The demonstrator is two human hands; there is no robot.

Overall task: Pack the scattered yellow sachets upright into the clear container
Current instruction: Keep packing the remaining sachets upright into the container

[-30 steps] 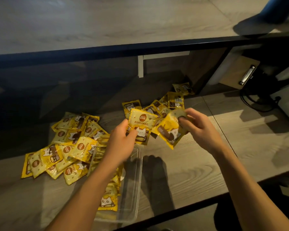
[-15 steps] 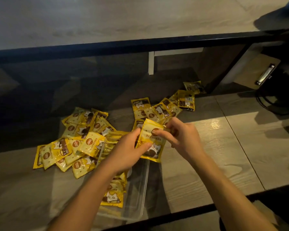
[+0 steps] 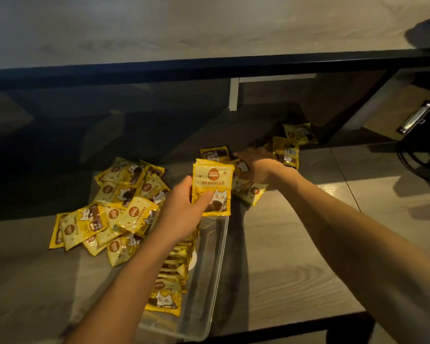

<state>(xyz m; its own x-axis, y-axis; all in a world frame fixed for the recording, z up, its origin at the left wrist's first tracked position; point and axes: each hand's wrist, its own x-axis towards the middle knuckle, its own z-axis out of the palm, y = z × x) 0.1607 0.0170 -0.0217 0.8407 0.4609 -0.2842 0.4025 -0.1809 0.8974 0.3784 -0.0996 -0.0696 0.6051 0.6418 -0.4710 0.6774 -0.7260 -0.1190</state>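
Table: a wood-look tabletop [image 3: 296, 256] with a dark edge.
Box: a clear box [image 3: 209, 269] lies near the front edge.
Left pile: yellow packets [image 3: 114, 202] lie just left of the box.
Back pile: more yellow packets [image 3: 286, 152] lie near the back edge.

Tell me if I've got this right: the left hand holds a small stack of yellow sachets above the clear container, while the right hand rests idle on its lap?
Not quite. The head view shows the right hand stretched out onto the far pile of sachets on the table, not idle. The rest stands: the left hand holds a small stack of sachets above the clear container.
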